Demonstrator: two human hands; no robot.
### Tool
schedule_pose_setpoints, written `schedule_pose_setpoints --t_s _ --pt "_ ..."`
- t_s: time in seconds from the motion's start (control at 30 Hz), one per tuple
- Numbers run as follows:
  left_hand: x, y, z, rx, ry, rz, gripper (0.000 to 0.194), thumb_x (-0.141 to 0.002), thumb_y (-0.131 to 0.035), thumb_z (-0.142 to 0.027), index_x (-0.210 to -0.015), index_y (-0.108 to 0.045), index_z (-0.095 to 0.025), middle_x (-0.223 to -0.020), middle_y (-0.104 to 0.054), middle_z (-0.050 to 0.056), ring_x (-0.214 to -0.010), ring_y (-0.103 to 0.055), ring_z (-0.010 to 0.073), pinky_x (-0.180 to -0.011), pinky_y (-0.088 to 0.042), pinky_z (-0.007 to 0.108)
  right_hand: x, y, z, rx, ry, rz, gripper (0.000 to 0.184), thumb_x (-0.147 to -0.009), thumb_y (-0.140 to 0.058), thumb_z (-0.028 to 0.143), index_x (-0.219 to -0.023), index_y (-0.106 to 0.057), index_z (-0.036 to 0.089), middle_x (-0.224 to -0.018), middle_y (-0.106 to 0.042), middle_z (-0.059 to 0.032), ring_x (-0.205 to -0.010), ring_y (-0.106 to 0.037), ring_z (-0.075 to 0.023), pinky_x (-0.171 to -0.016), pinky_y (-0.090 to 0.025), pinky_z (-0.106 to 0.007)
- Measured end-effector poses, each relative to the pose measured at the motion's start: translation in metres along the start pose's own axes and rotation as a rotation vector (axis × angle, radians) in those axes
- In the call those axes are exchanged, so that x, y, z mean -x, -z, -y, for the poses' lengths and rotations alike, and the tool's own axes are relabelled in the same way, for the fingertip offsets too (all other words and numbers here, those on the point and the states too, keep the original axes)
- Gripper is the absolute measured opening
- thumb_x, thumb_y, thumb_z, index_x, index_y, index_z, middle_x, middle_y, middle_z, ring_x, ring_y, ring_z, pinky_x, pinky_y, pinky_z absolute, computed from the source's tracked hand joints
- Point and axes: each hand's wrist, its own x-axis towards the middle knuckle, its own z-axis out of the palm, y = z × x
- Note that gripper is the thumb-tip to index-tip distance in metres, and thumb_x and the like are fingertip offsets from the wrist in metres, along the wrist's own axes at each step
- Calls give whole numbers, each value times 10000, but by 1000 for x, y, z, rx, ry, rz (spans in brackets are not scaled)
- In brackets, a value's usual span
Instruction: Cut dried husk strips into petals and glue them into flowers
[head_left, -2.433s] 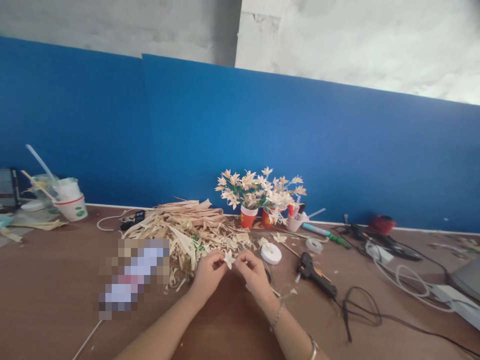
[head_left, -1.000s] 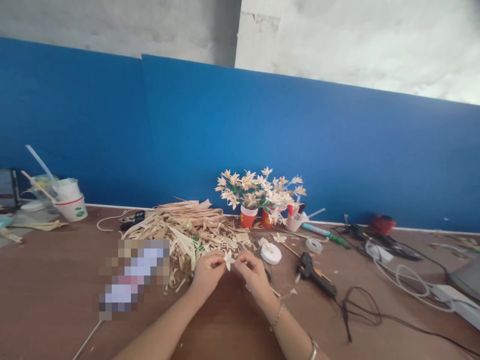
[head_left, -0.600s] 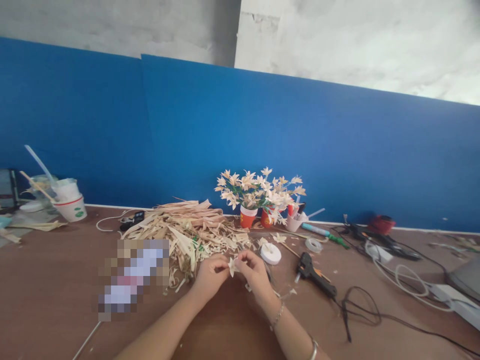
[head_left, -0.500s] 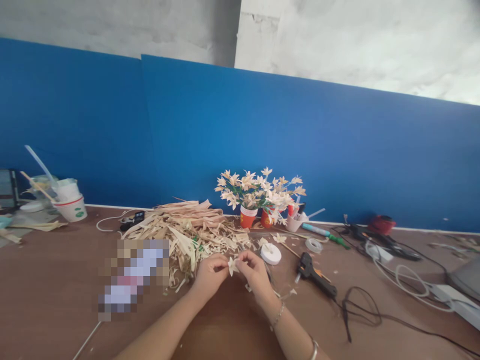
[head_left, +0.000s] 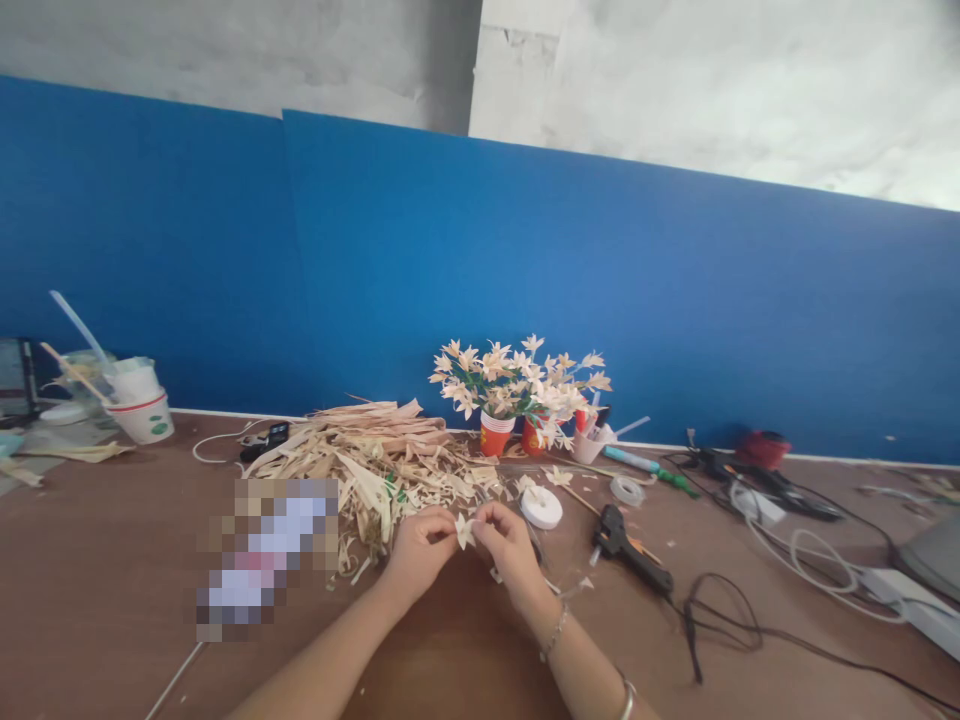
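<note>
A small cream star-shaped flower (head_left: 464, 531) with pointed petals is held up between my two hands, just above the brown table. My left hand (head_left: 421, 550) pinches it from the left side. From the other side, the thumb and fingers of my right hand (head_left: 508, 545) close on its right petals. Just beyond my hands spreads a pile of dry husk strips (head_left: 375, 455). A white roll of tape (head_left: 541, 508) lies to the right of my right hand, with a loose pale flower on and beside it.
Behind stand orange cups (head_left: 497, 436) full of similar flowers. To the right lie a black glue gun (head_left: 626, 550), a clear tape roll (head_left: 628, 490), cables and a white power strip (head_left: 919, 612). A paper cup (head_left: 142, 415) with sticks stands far left; a blurred-out object (head_left: 262, 565) lies left.
The flower has shifted slightly right and down and has turned between my fingertips. My right fingertips have come in closer against its petals. Everything else on the table stays in place.
</note>
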Motion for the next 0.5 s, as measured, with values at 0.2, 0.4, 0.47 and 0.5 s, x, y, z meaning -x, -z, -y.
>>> schedule_pose_setpoints --t_s 0.2,0.4,0.47,0.5 --pt "-2 3 -2 -18 8 -39 141 -662 -553 -159 -548 -636 -177 -652 -639 30 -638 -578 147 -610 -454 244 0 0 7 23 8 8 276 -741 -558 420 -608 -504 184 -544 -426 39 -545 -390 -108 -508 -303 -218" --pt "-2 3 3 -4 -5 -24 106 -676 -573 -175 -626 -667 -174 -698 -656 39 -683 -596 163 -640 -475 263 2 -2 15 52 69 54 229 -696 -594 312 -542 -501 171 -645 -480 16 -648 -434 -123 -606 -336 -225" --pt "-2 3 4 -7 11 10 110 -676 -573 -167 -679 -683 -176 -730 -665 42 -712 -606 170 -673 -487 280 2 -2 16 8 37 30 222 -675 -587 297 -523 -484 173 -611 -457 24 -603 -407 -111 -565 -317 -218" --pt "-1 3 4 -12 25 16 123 -668 -576 -159 -711 -690 -178 -751 -672 43 -728 -610 175 -693 -493 292 2 -2 16 -25 4 20 216 -665 -581 294 -518 -477 175 -582 -439 31 -569 -386 -104 -533 -298 -214"
